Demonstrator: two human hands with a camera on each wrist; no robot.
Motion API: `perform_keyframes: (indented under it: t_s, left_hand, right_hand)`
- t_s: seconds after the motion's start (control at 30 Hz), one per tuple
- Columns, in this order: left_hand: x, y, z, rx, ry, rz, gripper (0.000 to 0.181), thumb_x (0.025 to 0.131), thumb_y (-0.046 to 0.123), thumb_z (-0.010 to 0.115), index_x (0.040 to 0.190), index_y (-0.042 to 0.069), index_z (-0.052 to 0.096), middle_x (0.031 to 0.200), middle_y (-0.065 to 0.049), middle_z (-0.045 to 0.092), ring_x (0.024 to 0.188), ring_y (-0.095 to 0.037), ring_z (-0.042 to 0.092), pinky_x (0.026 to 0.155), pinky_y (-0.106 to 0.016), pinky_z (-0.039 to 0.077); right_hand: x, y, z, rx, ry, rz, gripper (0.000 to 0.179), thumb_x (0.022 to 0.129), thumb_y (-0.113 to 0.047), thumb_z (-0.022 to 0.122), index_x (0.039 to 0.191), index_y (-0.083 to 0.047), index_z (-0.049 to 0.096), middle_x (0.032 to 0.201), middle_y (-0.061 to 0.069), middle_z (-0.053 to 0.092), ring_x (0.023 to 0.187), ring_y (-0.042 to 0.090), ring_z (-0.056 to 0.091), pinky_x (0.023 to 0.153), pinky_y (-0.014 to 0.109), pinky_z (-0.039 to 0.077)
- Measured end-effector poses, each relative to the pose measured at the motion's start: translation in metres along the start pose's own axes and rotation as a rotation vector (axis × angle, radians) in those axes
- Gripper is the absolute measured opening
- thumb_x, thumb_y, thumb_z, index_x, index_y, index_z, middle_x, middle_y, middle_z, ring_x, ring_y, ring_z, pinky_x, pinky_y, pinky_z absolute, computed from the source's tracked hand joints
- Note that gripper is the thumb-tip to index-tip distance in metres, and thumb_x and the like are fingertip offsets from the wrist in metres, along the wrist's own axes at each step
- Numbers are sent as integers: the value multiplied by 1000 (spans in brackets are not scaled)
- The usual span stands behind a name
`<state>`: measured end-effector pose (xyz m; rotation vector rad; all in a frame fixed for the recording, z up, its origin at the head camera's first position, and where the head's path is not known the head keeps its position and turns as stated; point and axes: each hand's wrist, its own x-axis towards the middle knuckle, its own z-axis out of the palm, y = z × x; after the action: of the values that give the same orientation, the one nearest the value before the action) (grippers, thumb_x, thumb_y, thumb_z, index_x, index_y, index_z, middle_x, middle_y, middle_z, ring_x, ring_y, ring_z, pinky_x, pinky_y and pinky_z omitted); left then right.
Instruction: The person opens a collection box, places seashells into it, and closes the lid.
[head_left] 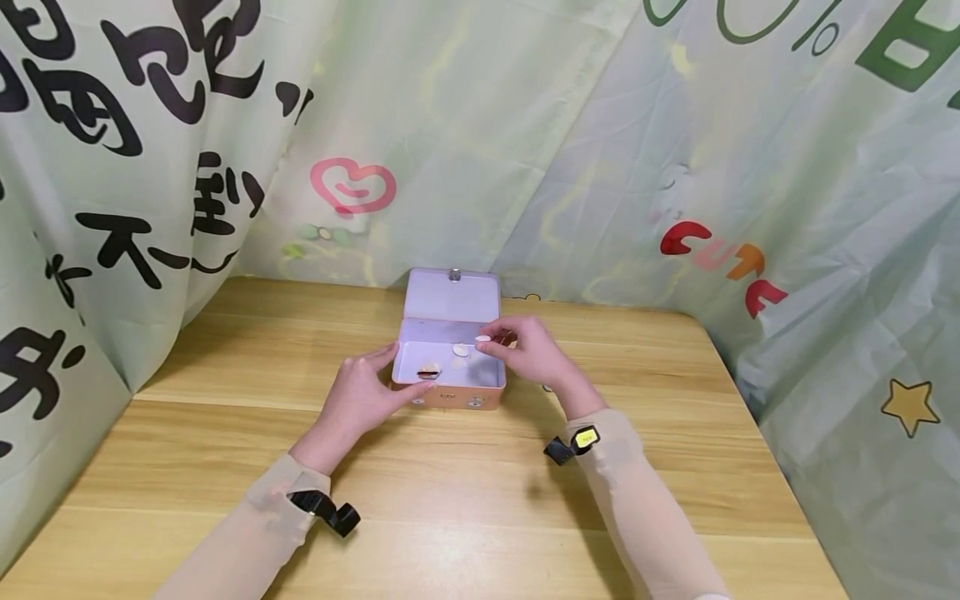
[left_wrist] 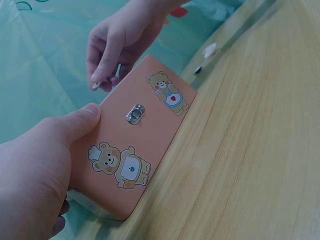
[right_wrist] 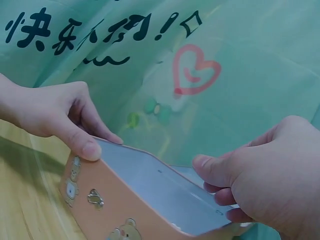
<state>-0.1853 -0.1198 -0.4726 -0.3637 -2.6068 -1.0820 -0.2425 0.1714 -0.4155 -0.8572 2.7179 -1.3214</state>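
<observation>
A hinged tin box (head_left: pixel 447 400), orange outside with bear pictures and pale lilac inside, stands with its lid (head_left: pixel 452 296) raised. My left hand (head_left: pixel 362 390) grips the box's left end, thumb at the front rim. Over the right side of the box, my right hand (head_left: pixel 531 350) pinches a small white piece (head_left: pixel 483 339) between thumb and fingers; its exact kind is too small to tell. Inside lie a white, shell-like oval (head_left: pixel 461 350) and a brown-and-white shell-like piece (head_left: pixel 428 372). The left wrist view shows a metal clasp (left_wrist: pixel 135 114) on the box front.
On the wooden table (head_left: pixel 450 517), right of the box, lie a small whitish piece (left_wrist: pixel 210 50) and a dark piece (left_wrist: pixel 197 70), partly hidden by my right wrist in the head view. A printed curtain (head_left: pixel 480 150) hangs behind the table and along both sides.
</observation>
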Motion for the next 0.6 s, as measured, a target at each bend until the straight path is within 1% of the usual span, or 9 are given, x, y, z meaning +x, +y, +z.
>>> perform_keyframes:
  t_s: [0.03,0.1,0.23,0.27,0.33,0.43,0.5,0.57,0.6]
  left_hand:
    - [0,0,0,1,1,1,96,76,60,92,137,-8,65,135,-27,61,104,-33,72,69,-37,54]
    - [0,0,0,2,1,3,96,76,61,92,137,-8,65,135,-27,62,100,-31,72,65,-36,53]
    - [0,0,0,2,1,-1,95,76,60,92,137,-8,65,135,-26,62,83,-27,70,54,-35,48]
    - [0,0,0,1,1,-4,95,76,59,92,137,-8,65,135,-27,61,79,-26,69,53,-34,48]
    - [0,0,-1,0,0,-9,95,76,58,93,137,-8,65,136,-27,61,80,-27,70,53,-34,47]
    - [-1,1,-1,2,-2,-7,95,76,59,92,137,-8,65,136,-27,61,91,-29,72,56,-34,49]
    - [-1,1,-2,1,-4,-1,95,76,61,91,137,-8,66,136,-27,62,88,-28,72,56,-34,49]
    - [-1,2,-2,-1,-7,3,96,77,62,90,137,-8,66,136,-27,61,74,-24,69,53,-34,48]
    - [-1,2,-2,-1,-9,4,96,77,63,90,137,-8,66,136,-28,61,65,-21,64,52,-34,47]
  right_hand:
    - [1,0,2,3,-4,0,12,97,-9,79,107,-2,80,91,1,74,84,20,64,79,37,55]
    - [4,-1,5,8,-12,-4,11,97,-10,79,106,-3,80,91,1,73,84,19,64,78,36,54]
    - [9,-2,10,14,-26,-12,10,97,-10,79,104,-3,79,90,1,72,82,19,63,76,35,53]
    - [10,-3,12,13,-28,-12,10,97,-10,79,104,-3,79,90,1,72,81,19,63,76,35,54]
    - [12,-4,14,11,-34,-10,11,97,-10,80,104,-3,79,90,2,72,81,20,63,75,34,54]
    - [16,-4,17,0,-44,-2,12,96,-11,80,105,-2,79,89,2,72,81,19,63,75,34,54]
    - [18,-4,19,-7,-55,-3,13,96,-10,81,105,-2,79,90,2,72,81,19,64,75,33,55]
    - [19,-3,22,-9,-69,-10,12,96,-10,81,105,-2,79,90,2,72,80,20,64,74,33,55]
    - [20,-3,23,-10,-77,-12,12,96,-10,80,105,-2,79,90,2,72,80,19,64,74,32,55]
